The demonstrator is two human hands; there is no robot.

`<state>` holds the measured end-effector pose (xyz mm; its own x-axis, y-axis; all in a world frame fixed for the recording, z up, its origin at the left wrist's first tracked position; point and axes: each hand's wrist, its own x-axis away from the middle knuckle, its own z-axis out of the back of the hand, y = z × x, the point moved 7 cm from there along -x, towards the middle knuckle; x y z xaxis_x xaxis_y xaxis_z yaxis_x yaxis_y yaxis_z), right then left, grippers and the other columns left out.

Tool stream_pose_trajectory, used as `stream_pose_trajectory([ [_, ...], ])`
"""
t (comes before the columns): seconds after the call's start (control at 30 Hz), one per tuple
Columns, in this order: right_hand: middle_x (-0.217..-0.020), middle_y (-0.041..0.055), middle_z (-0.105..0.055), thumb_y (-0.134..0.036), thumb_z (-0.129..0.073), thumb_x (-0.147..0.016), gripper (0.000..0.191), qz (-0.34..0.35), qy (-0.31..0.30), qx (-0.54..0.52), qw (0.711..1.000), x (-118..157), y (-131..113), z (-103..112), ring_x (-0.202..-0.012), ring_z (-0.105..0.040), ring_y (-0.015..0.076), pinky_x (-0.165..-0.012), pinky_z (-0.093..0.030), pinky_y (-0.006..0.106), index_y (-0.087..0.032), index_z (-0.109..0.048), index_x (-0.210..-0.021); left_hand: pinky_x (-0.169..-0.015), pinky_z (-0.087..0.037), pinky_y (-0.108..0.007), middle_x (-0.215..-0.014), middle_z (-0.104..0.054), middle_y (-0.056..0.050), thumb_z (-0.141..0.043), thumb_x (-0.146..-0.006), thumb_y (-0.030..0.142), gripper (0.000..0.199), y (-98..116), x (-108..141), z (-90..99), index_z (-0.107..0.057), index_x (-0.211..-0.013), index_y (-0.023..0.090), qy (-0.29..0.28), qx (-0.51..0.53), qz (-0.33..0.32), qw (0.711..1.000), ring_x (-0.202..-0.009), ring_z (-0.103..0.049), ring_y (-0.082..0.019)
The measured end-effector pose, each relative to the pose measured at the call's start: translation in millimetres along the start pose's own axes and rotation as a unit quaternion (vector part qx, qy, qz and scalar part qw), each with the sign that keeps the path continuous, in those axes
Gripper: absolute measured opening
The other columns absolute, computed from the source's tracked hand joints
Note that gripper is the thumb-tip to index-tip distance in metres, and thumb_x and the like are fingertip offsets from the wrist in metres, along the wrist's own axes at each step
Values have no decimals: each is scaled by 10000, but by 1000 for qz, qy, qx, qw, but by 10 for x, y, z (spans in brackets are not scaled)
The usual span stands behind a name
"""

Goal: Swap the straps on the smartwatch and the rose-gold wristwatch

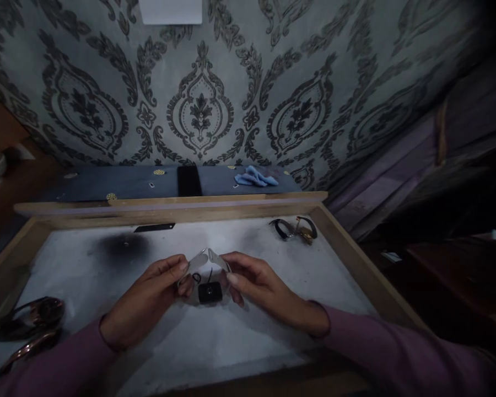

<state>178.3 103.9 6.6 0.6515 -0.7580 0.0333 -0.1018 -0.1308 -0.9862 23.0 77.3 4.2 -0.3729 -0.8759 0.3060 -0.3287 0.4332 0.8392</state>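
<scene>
My left hand (152,295) pinches one end of a light grey strap-like piece (199,259) between thumb and fingers. The other side of this piece is held by my right hand (264,286), with the thumb on top. Its two halves rise to a peak between my hands. Just below the peak, a small black box-shaped device (210,293) with a thin dark cable lies on the white surface (182,353). What exactly the grey piece is cannot be made out.
Dark watches or bracelets (45,311) lie at the left, two more wristbands (297,229) at the back right. A black flat strip (154,227) lies near the back wooden rim (215,205). Behind it are a black object (189,181) and a blue cloth (256,176).
</scene>
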Motion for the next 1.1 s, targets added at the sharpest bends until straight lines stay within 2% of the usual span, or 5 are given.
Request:
stream_pose_trajectory([
  [0.47,-897,17,-563,-410,-505,-985,404,34,-53,101,993,55,-142,-116,-607,-462,66,-544,-435,199,-207,-555,-1331,-652,-299,-273,-680,-400,31,-526,-957,446,366,-3,-1,-80,-476,-709,182,-46,-108,-7,993,-651,-329,-131],
  [0.67,-1129,81,-631,-346,-428,-1022,474,78,-60,222,970,87,-232,-158,-871,-611,141,-797,-535,297,-228,-397,-1480,-655,-309,-268,-677,-408,34,-526,-961,432,340,15,5,-101,-528,-742,172,-51,-136,-13,989,-651,-351,-122],
  [0.77,-1142,99,-650,-313,-411,-1026,408,114,-86,283,948,105,-261,-225,-991,-622,182,-919,-509,358,-200,-485,-1411,-651,-318,-263,-726,-446,21,-538,-952,437,318,18,19,-142,-570,-788,167,-69,-149,-11,986,-668,-364,-121],
  [0.9,-1002,81,-657,-288,-414,-1024,324,117,-97,340,928,117,-242,-261,-891,-620,180,-835,-526,326,-189,-572,-1289,-638,-322,-260,-744,-463,17,-534,-950,452,317,20,35,-170,-578,-818,167,-78,-196,-15,977,-675,-385,-122],
  [1.1,-903,55,-632,-273,-443,-1012,243,108,-76,325,937,81,-235,-217,-781,-590,155,-730,-509,291,-153,-616,-1133,-641,-357,-247,-839,-553,13,-584,-933,439,249,19,52,-162,-482,-984,217,-55,-164,-30,984,-715,-451,-121],
])
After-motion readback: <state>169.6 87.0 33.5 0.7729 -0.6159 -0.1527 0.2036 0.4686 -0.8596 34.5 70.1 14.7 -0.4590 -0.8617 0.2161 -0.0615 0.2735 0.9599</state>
